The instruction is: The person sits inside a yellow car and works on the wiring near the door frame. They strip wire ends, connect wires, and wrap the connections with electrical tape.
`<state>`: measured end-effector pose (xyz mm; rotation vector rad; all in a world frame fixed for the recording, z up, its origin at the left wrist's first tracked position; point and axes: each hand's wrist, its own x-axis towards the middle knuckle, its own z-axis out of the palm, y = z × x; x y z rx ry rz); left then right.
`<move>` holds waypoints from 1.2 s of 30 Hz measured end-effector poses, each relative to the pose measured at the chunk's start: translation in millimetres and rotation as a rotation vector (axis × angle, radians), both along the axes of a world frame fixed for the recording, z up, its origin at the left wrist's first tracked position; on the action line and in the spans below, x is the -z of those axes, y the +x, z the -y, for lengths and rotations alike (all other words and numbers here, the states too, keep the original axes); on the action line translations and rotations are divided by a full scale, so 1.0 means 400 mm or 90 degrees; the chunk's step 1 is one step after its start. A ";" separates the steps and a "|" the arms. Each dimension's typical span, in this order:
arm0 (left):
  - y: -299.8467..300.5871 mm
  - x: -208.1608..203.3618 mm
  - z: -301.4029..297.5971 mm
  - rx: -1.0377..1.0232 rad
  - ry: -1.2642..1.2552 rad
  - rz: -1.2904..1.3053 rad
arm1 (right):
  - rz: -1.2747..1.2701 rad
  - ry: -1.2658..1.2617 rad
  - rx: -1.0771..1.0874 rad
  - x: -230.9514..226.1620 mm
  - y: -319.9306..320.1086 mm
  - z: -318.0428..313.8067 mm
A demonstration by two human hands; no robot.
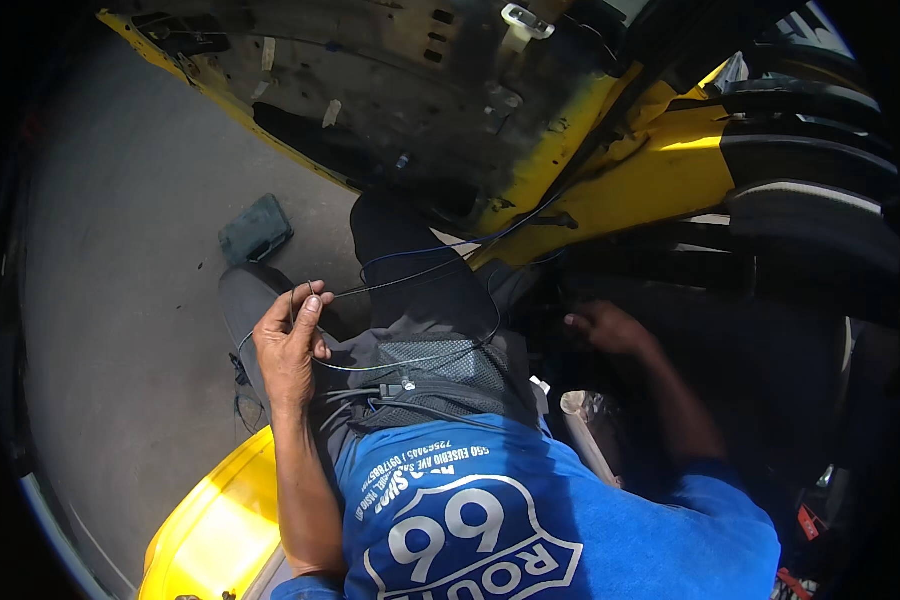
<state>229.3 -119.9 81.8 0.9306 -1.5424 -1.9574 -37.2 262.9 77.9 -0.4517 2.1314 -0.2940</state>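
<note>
We pinch a thin dark wire (400,285) in our left hand (290,345), thumb & fingers closed on it w/ slack looping over our lap, prob. to keep it taut and clear of the leg. The wire runs up-right, along w/ a blue wire (440,248), toward the dark gap under the yellow car door (530,190). Our right hand (610,328) reaches into the shadowed footwell, well apart from the left; can't tell if it grips anything. A dark sponge-like pad (256,230) lies on the grey pavement (120,300), near our knee.
</note>
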 end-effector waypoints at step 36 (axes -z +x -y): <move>-0.084 -0.191 -0.029 0.187 -0.230 -0.093 | 0.087 -0.247 0.461 0.470 0.007 -0.145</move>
